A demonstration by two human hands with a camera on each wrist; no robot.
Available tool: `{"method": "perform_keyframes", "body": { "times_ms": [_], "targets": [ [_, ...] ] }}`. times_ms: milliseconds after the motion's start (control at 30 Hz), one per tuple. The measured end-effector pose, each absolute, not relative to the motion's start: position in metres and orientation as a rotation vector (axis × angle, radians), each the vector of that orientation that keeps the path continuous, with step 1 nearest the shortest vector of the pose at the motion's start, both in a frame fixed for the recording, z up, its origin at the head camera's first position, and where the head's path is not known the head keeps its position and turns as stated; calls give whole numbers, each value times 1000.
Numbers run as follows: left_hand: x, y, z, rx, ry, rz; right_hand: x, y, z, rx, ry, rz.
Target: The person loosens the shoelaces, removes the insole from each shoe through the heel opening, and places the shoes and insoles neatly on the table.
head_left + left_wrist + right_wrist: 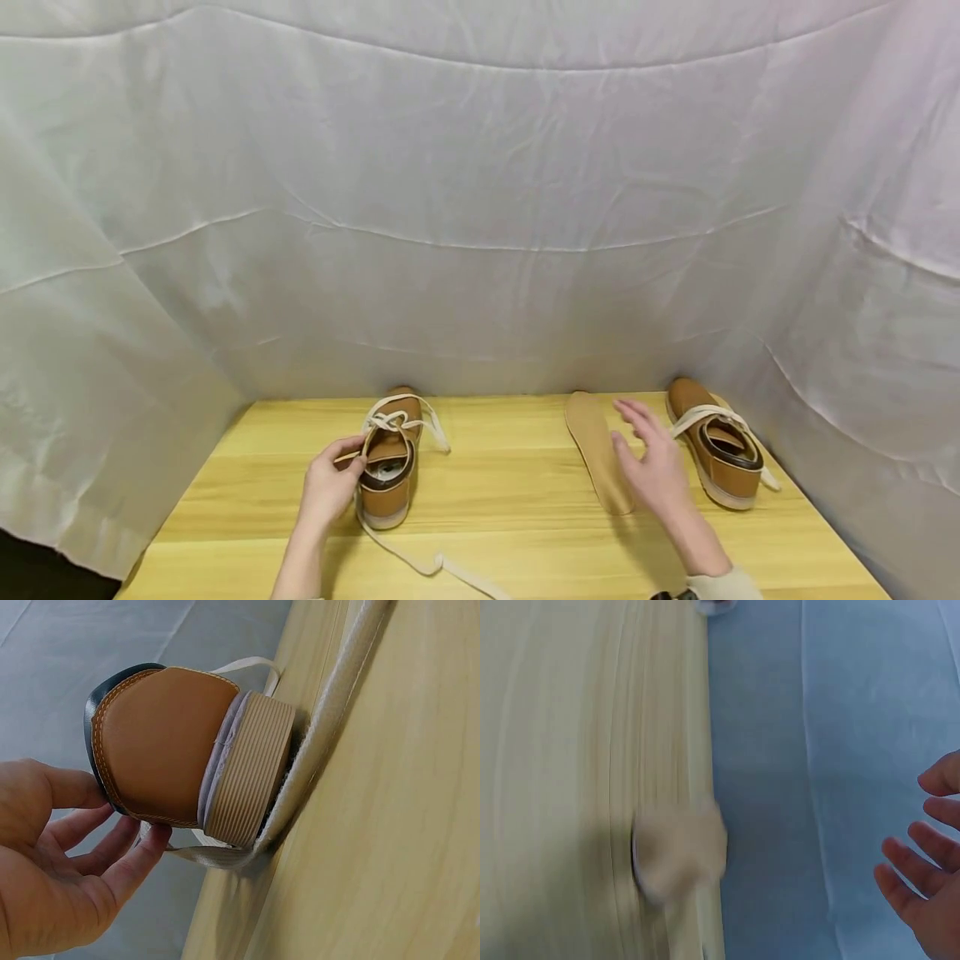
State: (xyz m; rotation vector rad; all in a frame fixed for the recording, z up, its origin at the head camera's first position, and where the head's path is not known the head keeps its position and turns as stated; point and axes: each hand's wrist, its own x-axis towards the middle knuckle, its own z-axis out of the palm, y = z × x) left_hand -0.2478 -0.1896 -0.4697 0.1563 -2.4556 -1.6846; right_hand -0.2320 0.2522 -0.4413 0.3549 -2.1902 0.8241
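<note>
Backdrop sheet (pixel 480 208): white creased cloth, hung behind and to both sides of the work surface.

Bench (pixel 510 533): pale wood-grain top, carrying everything below.

Left shoe (pixel 388 467): tan lace-up with a dark collar and ribbed pale sole, heel toward the person, standing upright at left centre. Its cream lace (pixel 420 558) runs loose off the heel end and trails across the bench toward the near edge.

Right shoe (pixel 716 446): matching tan shoe near the right edge, upright, laces slack over the tongue.

Insole (pixel 596 450): flat tan insert lying on the bench between the two shoes, nearer the right shoe, well apart from the left one.

Left hand (pixel 327 487): thumb and fingertips rest against the collar at the heel of the left shoe; the left wrist view shows the fingers (pixel 112 847) only lightly bent, touching rather than wrapped. Grip apart.

Right hand (pixel 652 462): fingers spread and straight, hovering just over the near half of the insole, holding nothing. Grip apart.

Handling note, as a judgement: steady the left shoe firmly at the heel with its opening held clear, and take the insole near its middle so it stays flat.
</note>
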Motion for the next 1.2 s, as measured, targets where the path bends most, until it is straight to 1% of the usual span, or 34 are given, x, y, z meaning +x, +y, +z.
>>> {"method": "perform_keyframes", "body": {
  "times_ms": [167, 300, 567, 767, 1200],
  "targets": [
    [-247, -190, -470, 164, -2453, -1692, -232, 300, -437, 176, -2303, 750],
    [-247, -191, -470, 178, -2455, -1688, -237, 339, -441, 83, -2343, 689],
    [-248, -190, -469, 172, -2454, -1678, -245, 398, -454, 31, -2403, 593],
    [-248, -190, -470, 162, -2455, -1688, -245, 419, -463, -47, -2567, 547],
    [-246, -189, -470, 176, -2450, -1697, -251, 435, -469, -88, -2765, 519]
  ]
}}
